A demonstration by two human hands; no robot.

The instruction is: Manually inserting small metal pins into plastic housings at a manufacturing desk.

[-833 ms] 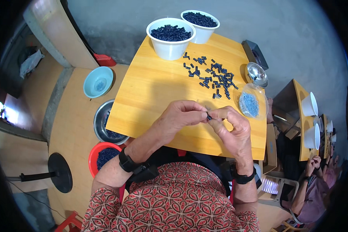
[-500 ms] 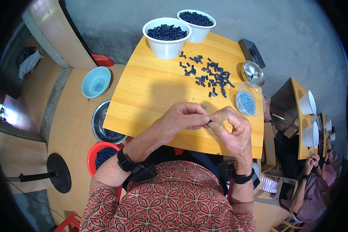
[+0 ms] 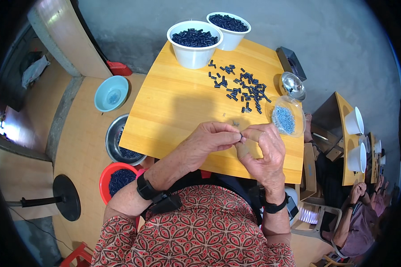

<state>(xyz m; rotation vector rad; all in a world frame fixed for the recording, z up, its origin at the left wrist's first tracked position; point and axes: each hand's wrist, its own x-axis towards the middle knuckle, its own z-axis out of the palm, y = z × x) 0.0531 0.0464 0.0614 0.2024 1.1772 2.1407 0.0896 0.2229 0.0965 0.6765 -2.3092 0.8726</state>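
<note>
Over the near part of the yellow table, my left hand [image 3: 209, 140] and my right hand [image 3: 266, 153] meet at the fingertips. Thumb and forefinger of the left pinch a small dark piece [image 3: 242, 137], mostly hidden by the fingers. My right fingertips are closed against its other side. Just beyond the hands lie a few tiny metal bits [image 3: 235, 123]. Farther off, short black cylindrical pieces [image 3: 254, 92] are scattered in a loose heap. Right of my hands sits a clear plastic bowl [image 3: 301, 129] filled with small silvery-blue parts.
Two white tubs [image 3: 192, 58] heaped with black pieces stand at the far edge. A steel bowl [image 3: 298, 92] and a dark tray [image 3: 294, 66] are far right. Left of the table are a blue basin [image 3: 101, 106], a steel basin and a red basin [image 3: 104, 183]. Co-workers sit at right.
My right hand has shifted slightly, its thumb and fingers turning around the small dark piece. The left hand keeps its pinch. The whole view has moved a little.
</note>
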